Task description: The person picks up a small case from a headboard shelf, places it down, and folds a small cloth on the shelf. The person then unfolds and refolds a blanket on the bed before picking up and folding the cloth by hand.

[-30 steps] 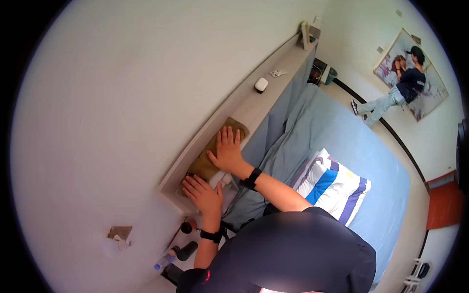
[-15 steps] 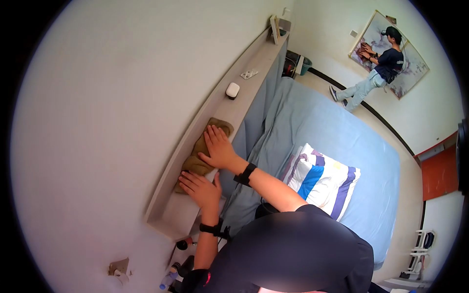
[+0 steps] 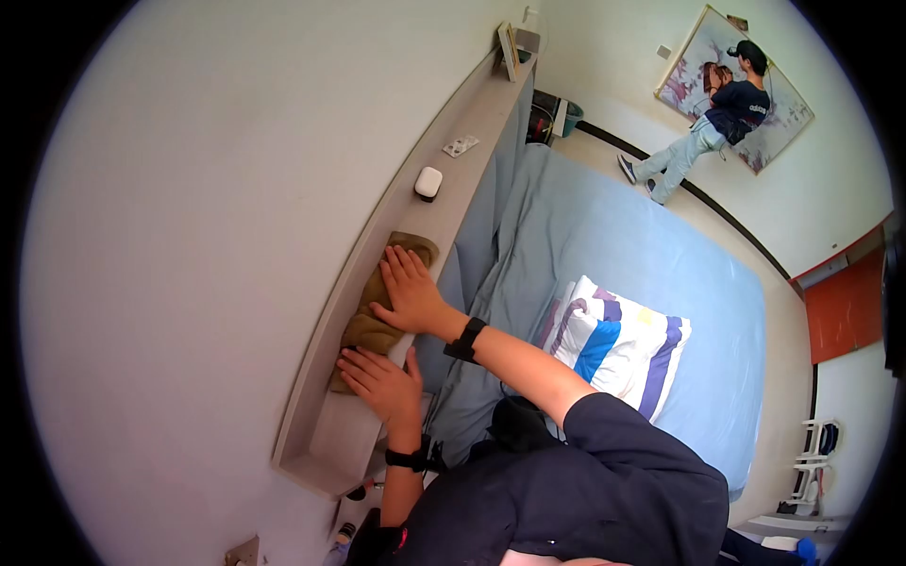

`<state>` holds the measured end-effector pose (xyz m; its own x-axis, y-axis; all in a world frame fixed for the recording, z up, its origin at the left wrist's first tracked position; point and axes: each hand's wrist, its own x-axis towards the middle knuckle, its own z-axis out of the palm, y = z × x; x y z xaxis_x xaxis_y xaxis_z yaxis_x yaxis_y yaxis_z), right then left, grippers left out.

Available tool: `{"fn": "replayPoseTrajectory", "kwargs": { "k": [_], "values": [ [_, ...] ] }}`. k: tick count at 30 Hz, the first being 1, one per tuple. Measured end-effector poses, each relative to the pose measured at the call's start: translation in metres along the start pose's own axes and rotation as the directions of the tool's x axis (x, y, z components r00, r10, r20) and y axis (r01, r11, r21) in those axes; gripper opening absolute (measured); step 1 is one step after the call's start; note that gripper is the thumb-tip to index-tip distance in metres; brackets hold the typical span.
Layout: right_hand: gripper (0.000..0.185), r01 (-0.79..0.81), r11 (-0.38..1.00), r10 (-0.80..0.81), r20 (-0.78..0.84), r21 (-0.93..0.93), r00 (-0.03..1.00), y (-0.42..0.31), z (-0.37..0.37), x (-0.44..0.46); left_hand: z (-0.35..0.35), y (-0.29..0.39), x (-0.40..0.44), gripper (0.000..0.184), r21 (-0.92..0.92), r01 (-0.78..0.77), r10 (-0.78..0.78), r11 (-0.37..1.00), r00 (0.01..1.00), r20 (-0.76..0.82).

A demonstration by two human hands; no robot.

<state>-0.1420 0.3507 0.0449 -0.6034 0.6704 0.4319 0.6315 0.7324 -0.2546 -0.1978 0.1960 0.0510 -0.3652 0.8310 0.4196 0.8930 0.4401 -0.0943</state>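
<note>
Shelf (image 3: 335,429), pale, long, raised back edge, running from lower left to top centre of the frame. Brown cloth (image 3: 368,333), one, soft, lying along the shelf left of centre, a fold bunched between the hands. Left hand (image 3: 384,385), palm down on the cloth's lower end, fingers together, thumb apart; pressing, not clamped. Right hand (image 3: 415,297), flat on the cloth's upper part, fingers extended, thumb out to the left; likewise no pinch. Handling, as judged: even pressure through both palms, the bunched fold smoothed flat, right fingertips mindful of the case above. White case (image 3: 428,181), small, above the cloth, apart from it. Pill pack (image 3: 461,145), beyond the case. Quilt (image 3: 618,347), folded, striped, right of centre. Person (image 3: 744,104), dark cap, upper right, beside a wall picture (image 3: 684,74).
</note>
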Motion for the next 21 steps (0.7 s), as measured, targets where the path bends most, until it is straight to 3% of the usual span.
{"fn": "replayPoseTrajectory", "kwargs": {
  "k": [10,13,18,21],
  "values": [
    [0.072,-0.002,1.000,0.003,-0.044,0.006,0.999,-0.002,-0.001,-0.001,0.001,-0.002,-0.002,0.072,0.016,-0.031,0.032,0.999,0.997,-0.076],
    [0.061,0.018,0.999,-0.011,-0.163,0.039,0.987,-0.005,-0.004,-0.003,-0.003,-0.001,-0.004,0.068,0.058,-0.066,0.072,0.996,0.991,-0.111],
    [0.040,0.029,0.968,0.016,-0.175,0.251,0.984,-0.019,-0.013,-0.021,0.006,-0.007,-0.011,0.058,-0.037,-0.175,0.164,0.984,0.966,-0.198],
    [0.044,0.109,0.959,-0.059,-0.194,0.260,0.979,-0.022,-0.018,-0.037,0.000,-0.008,-0.013,0.054,-0.050,-0.203,0.187,0.978,0.956,-0.227]
  ]
}}
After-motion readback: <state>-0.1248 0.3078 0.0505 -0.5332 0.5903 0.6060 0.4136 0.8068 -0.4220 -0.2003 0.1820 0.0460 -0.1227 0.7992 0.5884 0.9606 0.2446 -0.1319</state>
